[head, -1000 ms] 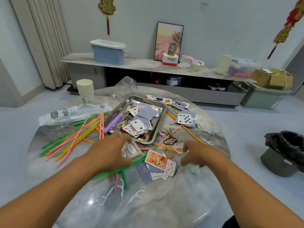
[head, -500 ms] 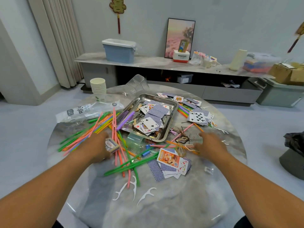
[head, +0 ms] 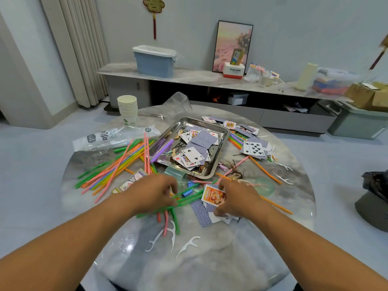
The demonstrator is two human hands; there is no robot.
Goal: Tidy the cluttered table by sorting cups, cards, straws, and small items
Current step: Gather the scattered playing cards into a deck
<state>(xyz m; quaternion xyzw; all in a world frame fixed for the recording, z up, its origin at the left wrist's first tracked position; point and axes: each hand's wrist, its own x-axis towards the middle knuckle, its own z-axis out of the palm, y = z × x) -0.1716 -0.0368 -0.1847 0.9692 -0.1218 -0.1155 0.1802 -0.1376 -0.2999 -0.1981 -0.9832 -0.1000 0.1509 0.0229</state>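
Observation:
On the round marble table (head: 210, 261), my left hand (head: 153, 193) curls its fingers around a few green straws (head: 189, 199) near the front. My right hand (head: 237, 199) pinches the small pile of playing cards (head: 200, 211), which has an orange-faced card (head: 212, 196) on top. A card box (head: 130, 181) lies flat just left of my left hand. Several coloured straws (head: 113, 166) fan out at the left. A steel tray (head: 223, 141) behind my hands holds cards, a purple straw and hairpins. Paper cups (head: 127, 108) stand stacked at the far left.
White floss picks (head: 172, 238) lie near the front edge and more at the right (head: 283, 179). Clear plastic cups (head: 178, 103), a plastic sleeve (head: 109, 137), a green lid (head: 265, 185) and more cards (head: 255, 149) crowd the table. A bin with a black bag (head: 375, 198) stands on the floor at the right.
My left hand has let go of the card box, which now lies on the table, and moved right onto the green straws. My right hand has come back onto the card pile.

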